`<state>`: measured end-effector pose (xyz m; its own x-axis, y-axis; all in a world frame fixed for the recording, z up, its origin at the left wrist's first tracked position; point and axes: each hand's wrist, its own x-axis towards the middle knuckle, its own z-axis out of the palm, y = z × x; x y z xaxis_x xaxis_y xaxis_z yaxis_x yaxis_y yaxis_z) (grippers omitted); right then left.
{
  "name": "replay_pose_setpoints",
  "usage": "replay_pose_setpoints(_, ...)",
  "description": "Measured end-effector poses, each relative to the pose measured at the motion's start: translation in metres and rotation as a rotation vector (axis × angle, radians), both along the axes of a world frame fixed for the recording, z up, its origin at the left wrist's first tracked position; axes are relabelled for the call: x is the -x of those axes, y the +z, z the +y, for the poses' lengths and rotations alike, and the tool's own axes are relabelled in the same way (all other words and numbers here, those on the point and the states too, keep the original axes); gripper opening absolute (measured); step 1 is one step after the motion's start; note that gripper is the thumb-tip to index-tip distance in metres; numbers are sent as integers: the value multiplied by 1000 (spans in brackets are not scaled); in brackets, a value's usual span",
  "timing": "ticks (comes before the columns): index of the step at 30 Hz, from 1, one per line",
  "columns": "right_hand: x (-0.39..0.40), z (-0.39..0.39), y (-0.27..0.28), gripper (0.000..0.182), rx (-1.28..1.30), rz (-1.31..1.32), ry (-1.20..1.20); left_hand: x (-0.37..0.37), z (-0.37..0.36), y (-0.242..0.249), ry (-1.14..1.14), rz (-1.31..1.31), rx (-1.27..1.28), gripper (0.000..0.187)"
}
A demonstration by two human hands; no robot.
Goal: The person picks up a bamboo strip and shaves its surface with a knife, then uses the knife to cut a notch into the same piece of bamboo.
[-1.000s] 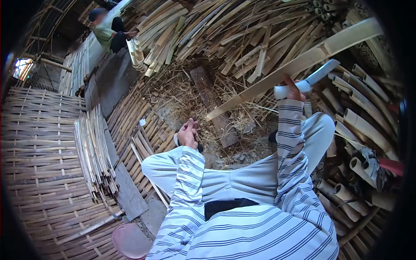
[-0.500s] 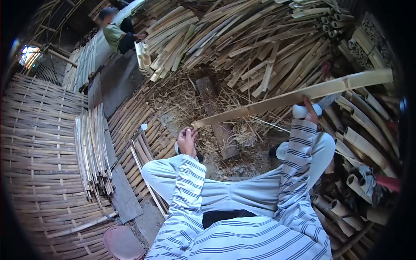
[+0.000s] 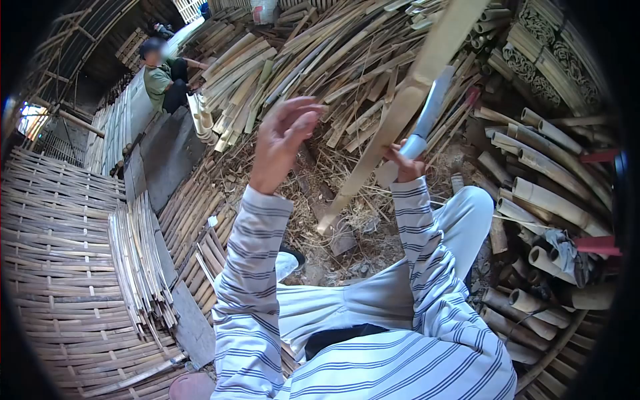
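A long, flat bamboo strip (image 3: 381, 137) slants from the floor between my knees up toward the top of the view. My right hand (image 3: 405, 162) is closed around its lower middle, together with the grip of a knife whose grey blade (image 3: 437, 100) points upward beside the strip. Raised to the left of the strip, my left hand (image 3: 283, 143) touches nothing, its fingers curved and apart. Below the strip, a wooden block (image 3: 341, 240) lies among fibre shavings (image 3: 310, 193).
Split bamboo (image 3: 333, 53) is heaped ahead. Bamboo tubes (image 3: 553, 207) are stacked at the right. A woven bamboo panel (image 3: 60, 253) and a strip bundle (image 3: 141, 267) lie at the left. Another person (image 3: 160, 80) sits at the upper left.
The strip has swung from nearly level to steep, and the knife blade now points upward. My left hand has left the strip's end and risen. My right hand has moved left.
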<state>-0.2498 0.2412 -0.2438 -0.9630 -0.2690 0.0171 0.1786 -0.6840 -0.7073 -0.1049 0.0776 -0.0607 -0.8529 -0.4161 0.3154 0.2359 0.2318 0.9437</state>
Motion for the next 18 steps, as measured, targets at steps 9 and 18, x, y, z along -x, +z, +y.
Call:
replay_pose_setpoints(9, -32, -7, 5, 45, 44, -1, 402, 44, 24, 6, -361, 30, -32, 44)
replay_pose_setpoints(18, -59, -22, 10, 54, 22, -67, 530, 44, 21, 25, -298, 42, -84, 40)
